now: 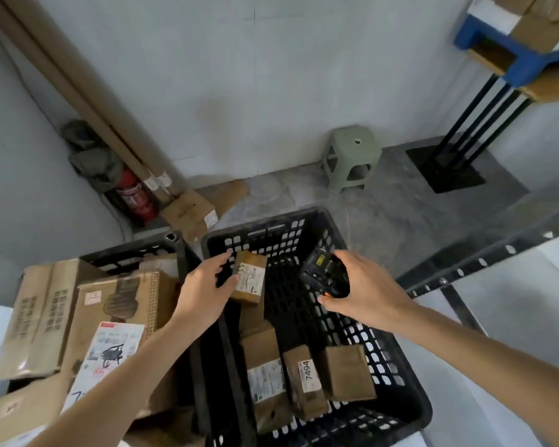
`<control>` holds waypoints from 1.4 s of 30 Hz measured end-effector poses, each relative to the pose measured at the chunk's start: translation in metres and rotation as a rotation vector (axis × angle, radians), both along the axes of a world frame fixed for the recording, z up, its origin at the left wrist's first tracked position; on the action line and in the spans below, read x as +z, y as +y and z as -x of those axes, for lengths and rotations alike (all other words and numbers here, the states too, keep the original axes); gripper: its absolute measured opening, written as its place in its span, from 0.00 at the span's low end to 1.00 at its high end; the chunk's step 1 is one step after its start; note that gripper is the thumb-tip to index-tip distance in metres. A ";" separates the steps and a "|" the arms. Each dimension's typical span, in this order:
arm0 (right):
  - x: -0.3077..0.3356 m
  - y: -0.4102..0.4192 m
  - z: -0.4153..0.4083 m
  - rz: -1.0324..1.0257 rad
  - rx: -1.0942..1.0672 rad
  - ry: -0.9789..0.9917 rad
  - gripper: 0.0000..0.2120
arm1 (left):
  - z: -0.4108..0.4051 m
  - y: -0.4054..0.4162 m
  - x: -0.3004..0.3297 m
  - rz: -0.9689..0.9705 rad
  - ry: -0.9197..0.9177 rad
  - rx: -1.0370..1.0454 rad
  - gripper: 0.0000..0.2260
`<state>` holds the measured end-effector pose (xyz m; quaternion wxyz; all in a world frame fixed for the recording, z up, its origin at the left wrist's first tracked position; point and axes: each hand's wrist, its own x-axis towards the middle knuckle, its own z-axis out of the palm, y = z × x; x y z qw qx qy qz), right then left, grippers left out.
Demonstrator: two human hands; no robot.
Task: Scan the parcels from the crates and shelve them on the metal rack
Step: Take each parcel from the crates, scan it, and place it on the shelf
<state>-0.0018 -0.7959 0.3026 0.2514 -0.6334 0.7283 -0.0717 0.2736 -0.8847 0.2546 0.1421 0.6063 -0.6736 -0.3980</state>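
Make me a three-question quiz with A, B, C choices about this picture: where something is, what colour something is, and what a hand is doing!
1. Where is the stool?
A. by the wall
B. in a crate
C. on the rack

2. What colour is the fire extinguisher?
A. blue
B. red
C. yellow

3. What does the right hand hold?
A. nothing
B. a parcel
C. a scanner

Answers: 1 A, it stands on the floor against the wall. 2 B, its body is red. 3 C, fingers wrap the black device.

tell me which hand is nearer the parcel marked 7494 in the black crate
Right. The right hand, gripping the scanner, is above and slightly right of the 7494 parcel; the left hand is farther off, up-left, holding another small parcel.
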 end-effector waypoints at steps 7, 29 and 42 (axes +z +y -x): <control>-0.083 -0.039 0.010 -0.066 -0.013 -0.102 0.29 | 0.022 -0.036 -0.051 -0.057 -0.044 0.024 0.24; -0.228 -0.107 0.010 -0.216 0.019 -0.357 0.32 | 0.059 -0.085 -0.164 -0.345 -0.272 0.118 0.12; -0.249 -0.118 0.002 -0.416 0.051 -0.635 0.39 | 0.061 -0.083 -0.177 -0.416 -0.184 0.170 0.22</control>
